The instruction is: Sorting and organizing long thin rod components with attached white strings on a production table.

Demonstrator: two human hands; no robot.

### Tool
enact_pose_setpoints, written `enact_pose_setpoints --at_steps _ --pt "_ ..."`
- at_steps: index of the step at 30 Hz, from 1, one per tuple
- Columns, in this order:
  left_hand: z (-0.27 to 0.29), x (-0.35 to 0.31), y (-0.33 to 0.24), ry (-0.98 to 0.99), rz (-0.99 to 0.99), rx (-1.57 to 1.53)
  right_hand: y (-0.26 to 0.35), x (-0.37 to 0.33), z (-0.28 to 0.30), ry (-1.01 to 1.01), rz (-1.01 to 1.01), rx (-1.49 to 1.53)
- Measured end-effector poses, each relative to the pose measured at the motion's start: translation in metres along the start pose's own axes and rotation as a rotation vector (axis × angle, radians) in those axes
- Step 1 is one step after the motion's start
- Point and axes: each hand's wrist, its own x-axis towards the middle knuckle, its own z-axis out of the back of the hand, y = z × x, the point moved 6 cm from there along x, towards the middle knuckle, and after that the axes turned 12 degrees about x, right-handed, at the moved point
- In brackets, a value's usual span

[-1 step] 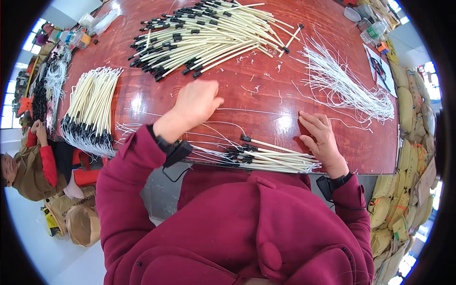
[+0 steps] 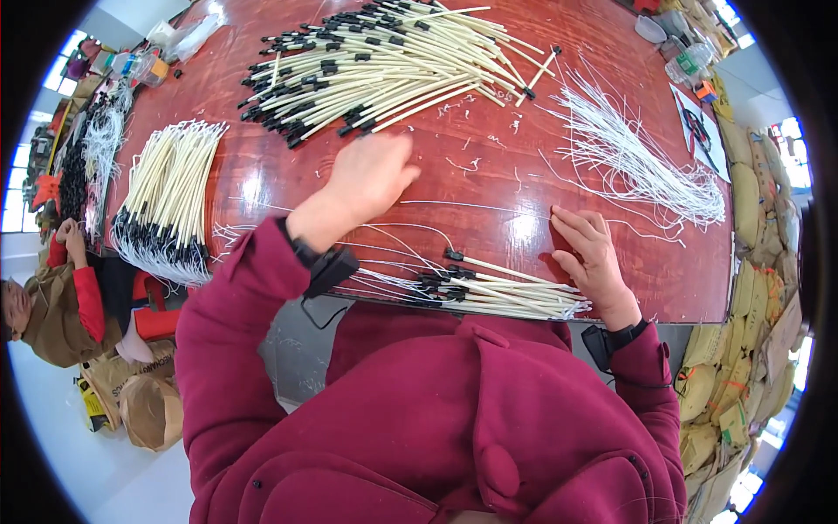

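My left hand [image 2: 368, 179] is over the middle of the table, its thumb out to the right; its fingers are blurred and partly hidden, so I cannot tell what they do. Beyond it lies a big heap of pale sticks with black end pieces [image 2: 393, 52]. My right hand [image 2: 589, 253] rests on the table with fingers stretched and thumb apart. A single white cord [image 2: 471, 204] runs across to its fingertips. Between my right hand and left forearm, along the near edge, lies a small bunch of pale sticks [image 2: 515, 293] with black ends and trailing white cords.
A sheaf of corded sticks [image 2: 175, 188] is at the left, loose white cords [image 2: 637, 153] at the right. Pliers [image 2: 696, 131] lie on white paper near a plastic bottle [image 2: 690, 59]. Another person [image 2: 65, 306] sits at left; stacked sacks [image 2: 742, 332] line the right.
My left hand has shifted slightly right and away from me, towards the heap of sticks. My right hand has stayed in place.
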Motion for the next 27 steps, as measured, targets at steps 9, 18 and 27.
enact_pose_setpoints --at_steps 9,18,27 --pt "-0.02 0.102 -0.019 -0.4 -0.162 0.224 0.008 0.003 -0.01 -0.009 -0.042 0.048" --pt "0.015 0.004 -0.024 -0.293 -0.165 0.004 0.01 -0.006 -0.013 -0.067 -0.028 0.099" --pt "0.017 -0.101 0.055 -0.286 -0.009 -0.149 0.01 -0.002 -0.013 -0.097 -0.009 0.095"
